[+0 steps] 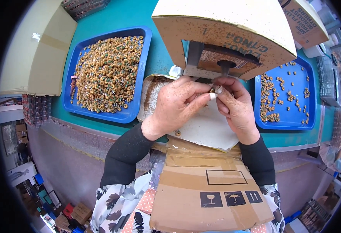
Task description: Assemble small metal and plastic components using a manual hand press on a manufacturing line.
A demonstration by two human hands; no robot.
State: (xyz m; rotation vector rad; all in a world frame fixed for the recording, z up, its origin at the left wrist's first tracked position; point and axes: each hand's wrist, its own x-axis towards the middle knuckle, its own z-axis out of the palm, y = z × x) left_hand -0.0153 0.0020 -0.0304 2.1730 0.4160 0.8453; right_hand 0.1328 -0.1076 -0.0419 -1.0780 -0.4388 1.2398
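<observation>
Both of my hands meet in front of the opening of a cardboard box (225, 23), which stands over a dark machine part with a small nozzle (225, 66). My left hand (176, 103) pinches with thumb and forefinger, the thumb wrapped in white tape. Opposite it, my right hand (235, 105) is closed round a small wire-wound ring coil (212, 90), mostly hidden by the fingers. Beneath the hands lies a white sheet (201, 130) dusted with brown specks. One loose ring coil (177, 133) rests near its front edge.
At the left a blue tray (146, 58) holds a heap of ring coils. Another blue tray (287, 125), at the right, has fewer, scattered ones. A cardboard flap (213, 186) covers my lap. A large carton (42, 50) stands far left on the green table (96, 17).
</observation>
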